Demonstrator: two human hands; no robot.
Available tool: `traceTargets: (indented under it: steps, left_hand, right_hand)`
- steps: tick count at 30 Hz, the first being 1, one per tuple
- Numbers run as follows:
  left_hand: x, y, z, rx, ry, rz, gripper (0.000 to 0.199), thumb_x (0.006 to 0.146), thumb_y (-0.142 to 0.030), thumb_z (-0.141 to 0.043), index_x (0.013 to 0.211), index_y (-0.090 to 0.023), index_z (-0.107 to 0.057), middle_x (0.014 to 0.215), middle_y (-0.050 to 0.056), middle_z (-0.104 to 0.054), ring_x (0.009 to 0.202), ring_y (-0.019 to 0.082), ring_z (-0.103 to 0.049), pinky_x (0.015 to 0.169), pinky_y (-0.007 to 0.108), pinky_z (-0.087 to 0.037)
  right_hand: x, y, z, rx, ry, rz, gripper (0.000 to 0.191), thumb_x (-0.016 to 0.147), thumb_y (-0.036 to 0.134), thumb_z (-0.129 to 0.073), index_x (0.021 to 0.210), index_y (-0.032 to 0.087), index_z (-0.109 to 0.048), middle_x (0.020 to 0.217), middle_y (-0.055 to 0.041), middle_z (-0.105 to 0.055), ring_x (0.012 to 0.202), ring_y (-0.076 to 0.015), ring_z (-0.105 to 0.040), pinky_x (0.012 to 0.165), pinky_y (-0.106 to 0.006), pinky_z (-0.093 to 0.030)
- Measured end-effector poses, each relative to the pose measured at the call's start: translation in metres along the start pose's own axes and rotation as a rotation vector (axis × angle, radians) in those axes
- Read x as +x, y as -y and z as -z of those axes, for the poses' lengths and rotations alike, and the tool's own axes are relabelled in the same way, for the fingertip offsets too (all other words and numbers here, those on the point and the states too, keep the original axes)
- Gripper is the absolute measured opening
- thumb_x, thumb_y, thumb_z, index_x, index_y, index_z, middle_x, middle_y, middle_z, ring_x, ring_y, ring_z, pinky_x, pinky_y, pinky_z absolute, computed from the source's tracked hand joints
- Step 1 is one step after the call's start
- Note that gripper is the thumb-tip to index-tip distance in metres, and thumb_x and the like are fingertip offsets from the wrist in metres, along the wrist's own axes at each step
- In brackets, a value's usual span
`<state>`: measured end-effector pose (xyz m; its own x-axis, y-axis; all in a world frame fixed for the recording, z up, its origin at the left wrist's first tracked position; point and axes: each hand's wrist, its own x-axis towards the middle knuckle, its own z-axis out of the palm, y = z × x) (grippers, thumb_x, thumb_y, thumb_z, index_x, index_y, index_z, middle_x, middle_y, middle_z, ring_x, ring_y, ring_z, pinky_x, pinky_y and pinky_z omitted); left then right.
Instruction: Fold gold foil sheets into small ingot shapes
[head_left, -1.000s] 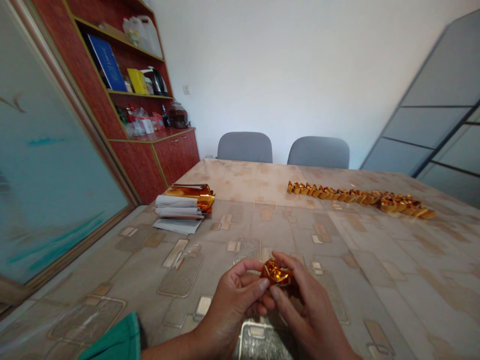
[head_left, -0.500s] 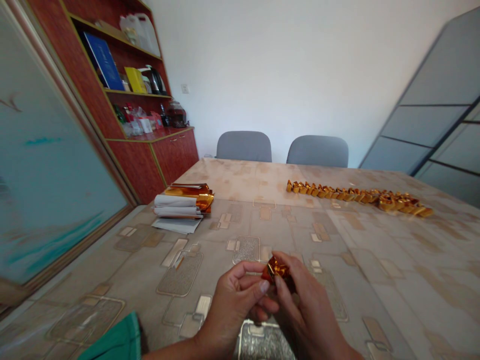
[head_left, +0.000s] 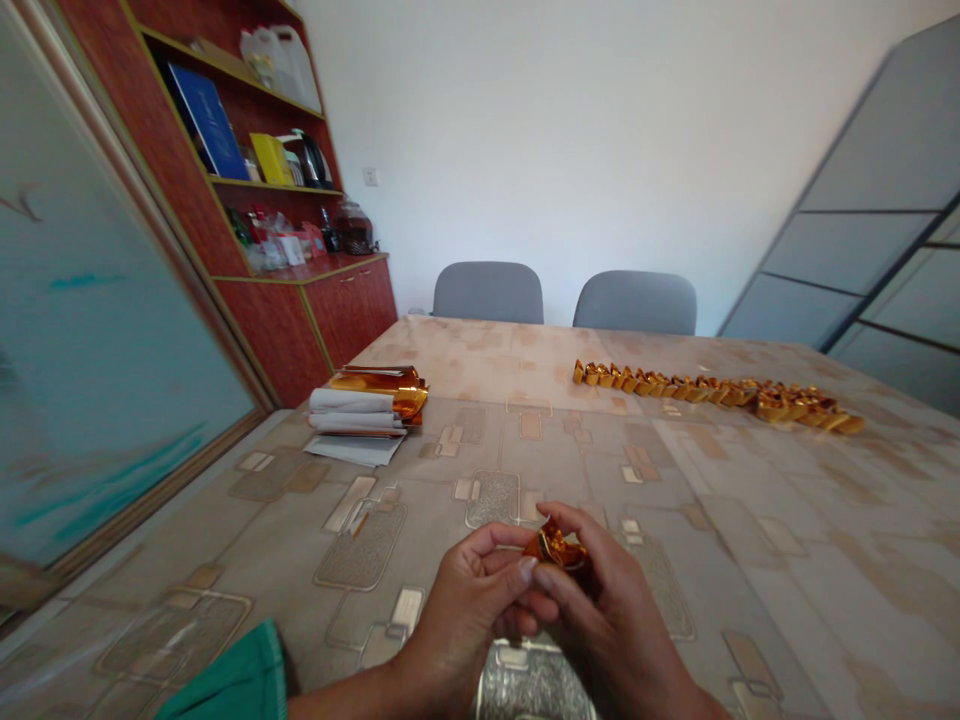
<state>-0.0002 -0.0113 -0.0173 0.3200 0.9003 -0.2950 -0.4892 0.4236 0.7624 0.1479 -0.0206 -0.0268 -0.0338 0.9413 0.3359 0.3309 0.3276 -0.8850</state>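
Note:
A small folded piece of shiny gold foil paper [head_left: 556, 545] is held between both hands above the near part of the table. My left hand [head_left: 480, 590] pinches its left end with thumb and fingers. Wrapped around its right side is my right hand [head_left: 615, 600], its index finger over the top and its thumb low at the front. Part of the foil is hidden by the fingers. Across the table at the right lies a long row of folded gold foil pieces [head_left: 697, 388]. To the left rests a stack of gold and white foil sheets [head_left: 360, 415].
The table [head_left: 525, 445] has a patterned cover. Two grey chairs [head_left: 487, 292] stand behind its far edge. A red-brown cabinet [head_left: 300, 310] with laden shelves is at the back left. A green cloth edge [head_left: 232, 675] shows at the lower left, by my left forearm.
My right thumb has shifted left and down along the foil, close to my left thumb. The foil's top looks more open. The stack and the row have not moved.

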Motion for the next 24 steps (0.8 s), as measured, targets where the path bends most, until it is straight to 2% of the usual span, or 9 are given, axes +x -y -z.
traceTargets:
  steps: [5, 9, 12, 15, 17, 24]
  left_hand:
    - [0.001, 0.003, 0.001, -0.092, 0.016, 0.060, 0.040, 0.064, -0.026, -0.093, 0.088, -0.014, -0.063, 0.064, 0.000, -0.068, 0.052, 0.009, -0.063, 0.049, 0.015, -0.044]
    - [0.001, 0.000, 0.001, -0.148, -0.018, 0.067, 0.044, 0.062, -0.027, -0.095, 0.090, -0.014, -0.064, 0.074, 0.001, -0.069, 0.056, 0.008, -0.064, 0.054, 0.015, -0.048]
    - [0.001, -0.005, 0.000, -0.160, -0.063, 0.033, 0.048, 0.061, -0.026, -0.096, 0.095, -0.014, -0.063, 0.076, 0.002, -0.070, 0.058, 0.009, -0.064, 0.055, 0.016, -0.049]
    - [0.001, -0.006, 0.001, -0.168, -0.078, 0.024, 0.054, 0.060, -0.025, -0.096, 0.099, -0.017, -0.060, 0.075, 0.001, -0.070, 0.058, 0.009, -0.065, 0.055, 0.016, -0.049]
    - [0.001, -0.005, 0.001, -0.175, -0.065, 0.041, 0.052, 0.060, -0.025, -0.096, 0.096, -0.016, -0.059, 0.076, 0.001, -0.070, 0.061, 0.010, -0.066, 0.055, 0.016, -0.049]
    - [0.003, -0.004, 0.001, -0.271, -0.077, 0.105, 0.057, 0.052, -0.023, -0.100, 0.092, -0.017, -0.059, 0.082, 0.002, -0.071, 0.063, 0.009, -0.067, 0.057, 0.014, -0.052]
  right_hand:
    - [-0.001, 0.002, -0.001, 0.077, 0.013, -0.064, 0.035, 0.086, 0.027, -0.063, 0.121, 0.025, -0.063, 0.116, -0.0082, -0.069, 0.104, -0.0244, -0.067, 0.090, -0.039, -0.053]
    - [-0.008, 0.007, 0.000, 0.270, 0.068, -0.131, 0.049, 0.090, 0.035, -0.062, 0.136, 0.026, -0.047, 0.112, -0.0086, -0.068, 0.094, -0.0233, -0.069, 0.079, -0.037, -0.057]
    - [-0.010, 0.012, 0.001, 0.385, 0.098, -0.109, 0.038, 0.095, 0.037, -0.058, 0.130, 0.025, -0.046, 0.110, -0.0097, -0.069, 0.090, -0.0217, -0.070, 0.073, -0.034, -0.057]
    - [-0.008, 0.014, 0.001, 0.245, 0.115, -0.048, 0.014, 0.097, 0.034, -0.056, 0.108, 0.023, -0.055, 0.097, -0.0066, -0.071, 0.082, -0.0187, -0.069, 0.070, -0.030, -0.055]
    - [-0.007, 0.014, 0.001, 0.120, 0.124, -0.010, 0.010, 0.098, 0.032, -0.054, 0.101, 0.023, -0.058, 0.091, -0.0044, -0.070, 0.078, -0.0175, -0.067, 0.069, -0.029, -0.054]
    - [-0.007, 0.012, 0.000, 0.015, 0.129, 0.080, 0.010, 0.098, 0.026, -0.052, 0.106, 0.024, -0.060, 0.096, -0.0036, -0.072, 0.082, -0.0164, -0.068, 0.074, -0.027, -0.054]
